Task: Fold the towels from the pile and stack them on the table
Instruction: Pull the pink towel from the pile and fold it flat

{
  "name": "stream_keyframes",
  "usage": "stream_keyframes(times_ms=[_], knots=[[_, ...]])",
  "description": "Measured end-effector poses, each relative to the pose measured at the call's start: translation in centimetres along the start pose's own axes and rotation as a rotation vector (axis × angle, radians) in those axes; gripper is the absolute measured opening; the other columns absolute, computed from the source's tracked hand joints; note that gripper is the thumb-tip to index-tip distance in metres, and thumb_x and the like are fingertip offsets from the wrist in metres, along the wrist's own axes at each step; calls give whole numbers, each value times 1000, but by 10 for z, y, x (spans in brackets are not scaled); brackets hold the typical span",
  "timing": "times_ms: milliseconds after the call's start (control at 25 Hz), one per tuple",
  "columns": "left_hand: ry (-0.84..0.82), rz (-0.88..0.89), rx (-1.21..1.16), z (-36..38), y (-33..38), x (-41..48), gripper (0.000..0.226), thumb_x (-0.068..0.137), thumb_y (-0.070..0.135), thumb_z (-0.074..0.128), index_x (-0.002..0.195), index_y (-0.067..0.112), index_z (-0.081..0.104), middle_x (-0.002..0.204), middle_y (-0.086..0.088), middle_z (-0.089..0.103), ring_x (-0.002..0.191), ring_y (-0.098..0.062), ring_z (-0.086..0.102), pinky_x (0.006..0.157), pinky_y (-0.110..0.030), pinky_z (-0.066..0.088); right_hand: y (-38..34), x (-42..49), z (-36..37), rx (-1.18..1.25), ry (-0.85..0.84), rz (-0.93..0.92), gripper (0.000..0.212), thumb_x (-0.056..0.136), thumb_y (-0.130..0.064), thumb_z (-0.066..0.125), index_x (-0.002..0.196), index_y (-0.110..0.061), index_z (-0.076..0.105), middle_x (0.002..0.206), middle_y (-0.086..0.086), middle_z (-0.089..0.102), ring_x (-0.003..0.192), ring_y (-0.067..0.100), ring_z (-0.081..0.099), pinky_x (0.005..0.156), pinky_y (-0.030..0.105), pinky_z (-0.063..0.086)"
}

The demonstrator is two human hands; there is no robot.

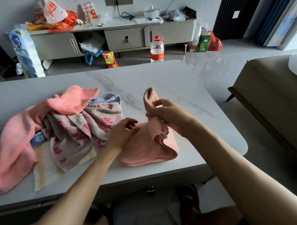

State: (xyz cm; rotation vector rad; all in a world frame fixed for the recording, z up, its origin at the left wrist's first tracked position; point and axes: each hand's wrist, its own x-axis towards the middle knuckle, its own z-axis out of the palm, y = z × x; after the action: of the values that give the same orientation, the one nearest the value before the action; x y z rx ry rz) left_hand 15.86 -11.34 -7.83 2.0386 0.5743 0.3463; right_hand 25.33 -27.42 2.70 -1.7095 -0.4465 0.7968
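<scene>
A salmon-pink towel [145,149] lies partly folded on the white marble table [168,81], its far end lifted upright. My right hand [168,115] grips that raised end, fingers curled round the cloth. Just left of the towel, my left hand [123,133] hovers with its fingers loosely bent and holds nothing. At the table's left lies the pile: a beige towel with pink flowers [81,129], a pink towel [14,147] draped over the left side, a peach cloth [76,101] on top, a blue patterned one [108,97] behind and a pale yellow one [47,173] underneath.
The table's rounded right corner [243,147] is near my right forearm. A beige sofa [270,94] stands to the right. Beyond the table stand a water bottle [157,49], a snack bag [110,59] and a cluttered grey sideboard [125,37].
</scene>
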Motion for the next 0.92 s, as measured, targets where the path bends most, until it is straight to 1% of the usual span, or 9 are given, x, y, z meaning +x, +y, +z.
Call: stream_keyframes(times_ms=[80, 200, 280, 360, 480, 600, 680, 800, 920], knots=[[70, -328, -495, -27, -16, -3, 11, 95, 14, 56, 89, 11, 65, 78, -10, 65, 63, -19, 64, 59, -23, 51, 20, 12, 47, -197, 7, -71, 14, 78, -22, 72, 89, -20, 63, 76, 3, 68, 67, 8, 63, 64, 21, 50], [40, -505, -615, -35, -23, -9, 28, 99, 30, 51, 85, 11, 67, 63, -5, 71, 55, -15, 67, 51, -24, 54, 59, 17, 100, -405, 19, -123, 19, 87, -26, 63, 100, -11, 61, 94, 8, 72, 86, 20, 69, 70, 21, 50], [50, -467, -495, -34, -19, -6, 32, 95, 35, 57, 76, 14, 72, 60, -3, 70, 55, -16, 66, 51, -23, 51, 70, 19, 113, -524, 76, -123, 26, 88, -28, 60, 103, -6, 60, 100, 17, 71, 94, 36, 66, 74, 32, 49], [58, -383, -235, -35, -16, -1, 29, 84, 41, 68, 71, 17, 75, 67, -7, 70, 68, -22, 65, 61, -28, 47, 69, 20, 109, -586, 22, -171, 26, 91, -30, 59, 100, -7, 64, 97, 16, 72, 93, 36, 66, 71, 32, 44], [148, -318, 202, -32, -6, -3, 34, 85, 37, 66, 109, 12, 67, 106, -13, 70, 103, -31, 64, 77, -32, 42, 64, 18, 82, -782, 107, -341, 32, 94, -39, 49, 113, -23, 70, 109, 7, 71, 103, 27, 63, 83, 32, 43], [370, 117, 615, -15, 6, -14, 46, 87, 21, 57, 130, 7, 50, 126, -18, 59, 118, -36, 54, 96, -40, 41, 76, 25, 46, -1160, 219, -485, 56, 91, -45, 27, 129, -20, 60, 133, 7, 56, 125, 28, 48, 105, 37, 33], [316, 271, 754, 7, -1, -16, 52, 91, 29, 50, 139, 9, 46, 141, -16, 50, 131, -35, 46, 109, -44, 36, 91, 26, 36, -1213, 219, -482, 55, 93, -40, 32, 132, -9, 55, 140, 12, 52, 133, 32, 43, 111, 41, 29], [96, 158, 882, 25, -21, -21, 67, 94, 53, 15, 149, 19, 34, 157, -9, 34, 146, -28, 26, 120, -47, 19, 120, 32, 40, -1269, 186, -462, 58, 98, -40, 29, 136, -3, 53, 142, 16, 52, 136, 35, 43, 114, 48, 31], [23, 115, 903, 24, -35, -20, 76, 90, 60, 3, 153, 23, 23, 161, -4, 22, 150, -22, 14, 122, -45, 11, 125, 36, 37, -1191, 164, -359, 65, 98, -50, 25, 149, -10, 35, 158, 13, 30, 147, 32, 21, 120, 47, 17]])
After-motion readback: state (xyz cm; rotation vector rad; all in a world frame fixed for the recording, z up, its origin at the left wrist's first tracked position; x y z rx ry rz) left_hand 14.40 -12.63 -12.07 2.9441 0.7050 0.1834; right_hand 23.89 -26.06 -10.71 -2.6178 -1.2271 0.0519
